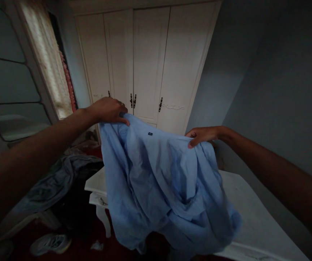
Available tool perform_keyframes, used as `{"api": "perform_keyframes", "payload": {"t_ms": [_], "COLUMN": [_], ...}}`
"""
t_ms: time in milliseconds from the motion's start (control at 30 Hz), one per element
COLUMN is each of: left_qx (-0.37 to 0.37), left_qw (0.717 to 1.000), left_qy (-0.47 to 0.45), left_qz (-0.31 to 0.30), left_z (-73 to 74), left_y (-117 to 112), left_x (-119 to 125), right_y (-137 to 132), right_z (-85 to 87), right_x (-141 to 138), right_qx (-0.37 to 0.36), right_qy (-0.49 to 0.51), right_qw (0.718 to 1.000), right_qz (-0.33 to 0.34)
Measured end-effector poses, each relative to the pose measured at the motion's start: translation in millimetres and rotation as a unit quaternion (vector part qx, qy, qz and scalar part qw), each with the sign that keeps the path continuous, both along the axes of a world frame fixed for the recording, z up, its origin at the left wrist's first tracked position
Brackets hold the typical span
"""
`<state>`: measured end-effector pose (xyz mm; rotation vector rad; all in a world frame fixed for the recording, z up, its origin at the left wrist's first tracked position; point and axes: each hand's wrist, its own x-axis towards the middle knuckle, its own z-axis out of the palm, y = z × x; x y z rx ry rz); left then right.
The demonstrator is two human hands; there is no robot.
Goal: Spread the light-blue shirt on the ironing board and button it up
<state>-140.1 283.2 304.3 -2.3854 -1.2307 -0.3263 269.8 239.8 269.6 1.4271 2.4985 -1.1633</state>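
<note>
Light blue cloth filled the middle of my view: a shirt (158, 174), up in the air, stretched by its top edge between my two arms; my left grip (109, 110) sat on the upper left corner, fingers curled down and pressed over the fabric; my right grip (202, 135) had the upper right edge pinched, thumb on the near side, fingers tucked behind the fold; both were closed on cloth, neither spread. A small dark label (150, 133) showed near the top of the shirt, between my grips; below it the fabric fell in loose, crumpled folds and bunched at the bottom.

The shirt hung in front of a white table (250, 214), its lower folds covering the table's near left part; whether the cloth touched the top, I could not tell. Behind it all stood a white wardrobe (147, 61), doors shut, dark handles (133, 100) just above my left grip. Off to the left a grey garment (55, 181) lay heaped beside the table; lower down, on the dark red floor (77, 250), lay a pale shoe (51, 243); a lit curtain (47, 61) ran up the left side; a plain bluish wall (281, 90) closed the right.
</note>
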Motion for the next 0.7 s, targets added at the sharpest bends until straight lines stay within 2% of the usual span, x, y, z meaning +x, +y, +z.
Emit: {"api": "perform_keyframes", "payload": {"t_ms": [33, 67, 100, 133, 167, 200, 233, 267, 300, 367, 400, 433, 500, 567, 600, 633, 700], "left_qx": [0.020, 0.039, 0.055, 0.068, 0.080, 0.093, 0.107, 0.118, 0.127, 0.114, 0.096, 0.075, 0.046, 0.025, 0.020, 0.026, 0.087], "left_qw": [1.000, 0.999, 0.997, 0.996, 0.993, 0.987, 0.977, 0.962, 0.939, 0.886, 0.865, 0.857, 0.867, 0.894, 0.908, 0.923, 0.942], "left_qy": [0.000, -0.001, -0.007, -0.022, -0.050, -0.092, -0.149, -0.216, -0.289, -0.422, -0.462, -0.477, -0.458, -0.410, -0.382, -0.351, -0.298], "left_qz": [0.014, 0.029, 0.046, 0.061, 0.076, 0.091, 0.106, 0.119, 0.134, 0.155, 0.172, 0.183, 0.191, 0.181, 0.172, 0.159, 0.124], "left_z": [1.3, 2.3, 2.2, 0.5, -3.6, -10.7, -21.1, -35.0, -51.8, -90.0, -108.3, -123.8, -141.0, -135.6, -125.0, -110.7, -75.8], "left_y": [-1, -2, -2, -2, -1, 1, 3, 5, 7, 10, 11, 11, 9, 3, -1, -7, -20], "left_x": [1, 2, 5, 8, 12, 17, 23, 29, 35, 47, 51, 54, 56, 52, 49, 44, 31], "right_y": [2, 5, 6, 8, 10, 11, 13, 15, 16, 18, 16, 13, -1, -24, -37, -51, -79], "right_z": [2.3, 4.9, 7.7, 10.4, 12.9, 15.0, 16.7, 17.8, 18.5, 19.4, 19.9, 20.5, 22.3, 25.0, 26.7, 28.7, 34.7], "right_x": [1, 2, 2, 2, 0, -1, -3, -5, -6, -5, -1, 4, 18, 36, 45, 54, 70], "right_qx": [0.108, 0.236, 0.369, 0.487, 0.576, 0.631, 0.658, 0.663, 0.653, 0.603, 0.566, 0.522, 0.386, 0.177, 0.070, 0.005, 0.011], "right_qy": [-0.001, 0.010, 0.039, 0.084, 0.138, 0.188, 0.224, 0.241, 0.238, 0.185, 0.143, 0.097, 0.027, 0.009, 0.016, 0.032, 0.098], "right_qw": [0.994, 0.969, 0.920, 0.850, 0.773, 0.704, 0.656, 0.634, 0.637, 0.689, 0.727, 0.769, 0.868, 0.959, 0.980, 0.985, 0.976], "right_qz": [-0.031, -0.073, -0.125, -0.179, -0.227, -0.265, -0.294, -0.316, -0.334, -0.356, -0.361, -0.357, -0.311, -0.221, -0.183, -0.170, -0.195]}}
